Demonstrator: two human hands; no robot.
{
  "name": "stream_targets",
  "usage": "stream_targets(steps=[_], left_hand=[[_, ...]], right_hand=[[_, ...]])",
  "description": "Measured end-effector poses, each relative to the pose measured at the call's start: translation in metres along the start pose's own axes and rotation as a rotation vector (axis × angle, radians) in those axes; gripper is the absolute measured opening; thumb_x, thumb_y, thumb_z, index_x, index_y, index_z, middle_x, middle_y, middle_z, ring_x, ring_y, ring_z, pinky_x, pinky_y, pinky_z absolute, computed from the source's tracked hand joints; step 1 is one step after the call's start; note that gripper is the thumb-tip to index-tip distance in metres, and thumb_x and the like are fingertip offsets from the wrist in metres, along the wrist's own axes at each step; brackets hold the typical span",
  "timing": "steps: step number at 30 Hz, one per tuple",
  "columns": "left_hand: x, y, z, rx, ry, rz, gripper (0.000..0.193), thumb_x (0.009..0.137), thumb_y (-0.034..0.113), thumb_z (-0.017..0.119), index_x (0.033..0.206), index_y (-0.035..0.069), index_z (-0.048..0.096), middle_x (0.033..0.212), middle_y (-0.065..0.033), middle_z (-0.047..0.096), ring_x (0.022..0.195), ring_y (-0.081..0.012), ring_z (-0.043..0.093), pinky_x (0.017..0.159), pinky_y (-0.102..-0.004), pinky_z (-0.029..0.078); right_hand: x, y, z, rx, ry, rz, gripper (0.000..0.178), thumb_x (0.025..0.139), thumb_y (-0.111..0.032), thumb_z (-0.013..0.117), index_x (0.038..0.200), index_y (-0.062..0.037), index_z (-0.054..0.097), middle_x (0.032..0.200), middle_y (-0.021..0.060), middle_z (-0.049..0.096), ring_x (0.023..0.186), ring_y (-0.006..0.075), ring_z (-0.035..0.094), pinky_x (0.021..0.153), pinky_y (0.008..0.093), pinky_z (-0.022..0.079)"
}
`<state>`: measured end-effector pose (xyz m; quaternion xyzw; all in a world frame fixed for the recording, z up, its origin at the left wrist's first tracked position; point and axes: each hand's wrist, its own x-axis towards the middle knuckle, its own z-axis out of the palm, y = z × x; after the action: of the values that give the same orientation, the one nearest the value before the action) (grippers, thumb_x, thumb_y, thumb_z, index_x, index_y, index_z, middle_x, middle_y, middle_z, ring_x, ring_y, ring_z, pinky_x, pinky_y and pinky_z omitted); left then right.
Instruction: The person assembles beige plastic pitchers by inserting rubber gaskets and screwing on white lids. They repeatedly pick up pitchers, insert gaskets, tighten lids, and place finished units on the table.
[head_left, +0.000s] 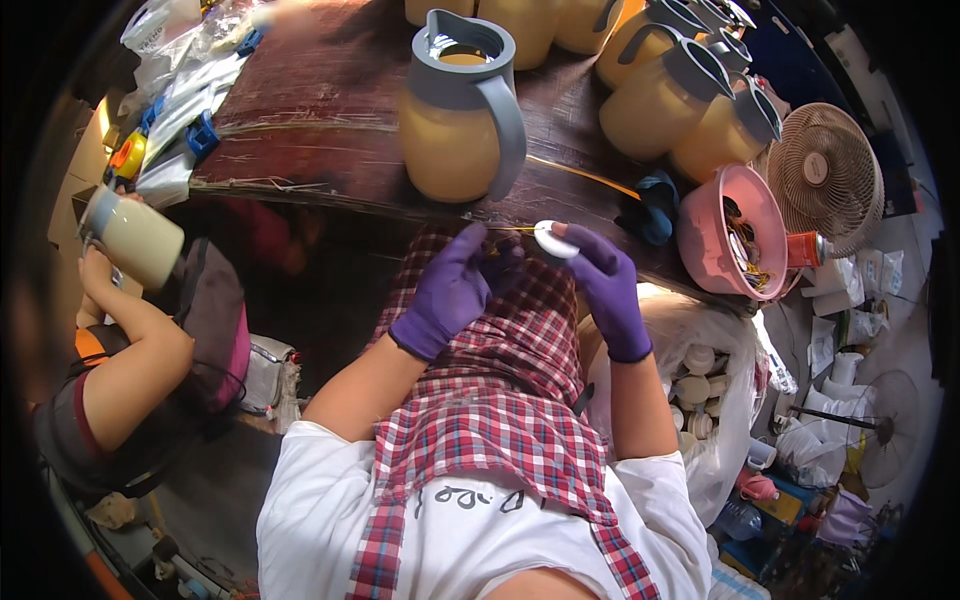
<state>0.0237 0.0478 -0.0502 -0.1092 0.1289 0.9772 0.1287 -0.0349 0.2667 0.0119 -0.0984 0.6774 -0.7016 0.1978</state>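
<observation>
Both my hands wear purple gloves and meet over my lap at the table's front edge. My right hand (612,290) pinches a white round tag (551,240) by its rim. A thin yellow cord (514,229) runs from the tag toward my left hand (448,295), whose thumb and fingers are closed on its end. Just beyond, on the dark red wooden table (320,100), stands an upright pitcher (450,140) with a yellowish body, grey collar and grey handle. Its top is uncovered and a shiny inner neck shows.
More yellow-bodied pitchers (655,110) stand at the back right. A pink basin (705,245) of cords sits at the table's right edge, beside a fan (818,165). At left, a co-worker's hand (98,270) holds a cream pitcher (135,240). A plastic bag (725,465) holds white round pieces.
</observation>
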Motion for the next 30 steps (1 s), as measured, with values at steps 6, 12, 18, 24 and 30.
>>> stream_targets(steps=[6, 12, 18, 24, 30], left_hand=[[0.006, 0.003, -0.043, -0.259, 0.13, 0.115, 0.016, 0.1, 0.019, 0.059, 0.105, 0.006, 0.067, 0.11, -0.0154, 0.071, 0.108, -0.0297, 0.067, 0.102, -0.0498, 0.05], [0.024, 0.077, -0.019, 0.325, 0.015, 0.546, 0.026, 0.101, 0.018, 0.057, 0.122, 0.003, 0.057, 0.124, -0.015, 0.063, 0.113, -0.0265, 0.063, 0.102, -0.043, 0.049], [0.031, 0.121, 0.05, 1.174, -0.053, 1.051, 0.043, 0.105, 0.02, 0.053, 0.143, 0.0, 0.046, 0.14, -0.0146, 0.053, 0.12, -0.0228, 0.058, 0.101, -0.0356, 0.047], [0.036, 0.146, 0.069, 1.168, -0.095, 0.907, 0.047, 0.106, 0.022, 0.054, 0.147, -0.002, 0.047, 0.14, -0.0114, 0.054, 0.119, -0.0188, 0.057, 0.1, -0.0316, 0.046], [0.032, 0.183, 0.081, 1.568, -0.076, 0.892, 0.046, 0.103, 0.021, 0.061, 0.142, -0.002, 0.053, 0.13, -0.0099, 0.06, 0.112, -0.0174, 0.057, 0.095, -0.0307, 0.046]], right_hand=[[0.068, 0.048, 0.007, -0.264, 0.245, -0.079, 0.024, 0.096, -0.017, 0.067, 0.109, 0.0016, 0.073, 0.09, 0.0042, 0.073, 0.077, 0.0095, 0.061, 0.073, 0.0263, 0.051], [0.127, 0.001, 0.031, -0.136, 0.307, -0.508, 0.022, 0.094, -0.019, 0.069, 0.104, -0.0001, 0.072, 0.101, 0.0087, 0.07, 0.096, 0.0186, 0.061, 0.086, 0.0343, 0.05], [0.155, -0.085, 0.075, 0.035, -0.019, -1.068, 0.019, 0.088, -0.016, 0.074, 0.102, -0.0037, 0.069, 0.127, 0.0114, 0.063, 0.125, 0.03, 0.055, 0.104, 0.0425, 0.044], [0.157, -0.095, 0.086, -0.481, -0.087, -0.933, 0.019, 0.075, -0.023, 0.076, 0.086, -0.0107, 0.067, 0.097, 0.007, 0.064, 0.104, 0.0323, 0.056, 0.091, 0.047, 0.042], [0.127, -0.103, 0.105, -0.746, 0.263, -1.17, 0.019, 0.074, -0.033, 0.075, 0.084, -0.019, 0.068, 0.087, 0.0027, 0.061, 0.094, 0.0273, 0.055, 0.084, 0.0423, 0.038]])
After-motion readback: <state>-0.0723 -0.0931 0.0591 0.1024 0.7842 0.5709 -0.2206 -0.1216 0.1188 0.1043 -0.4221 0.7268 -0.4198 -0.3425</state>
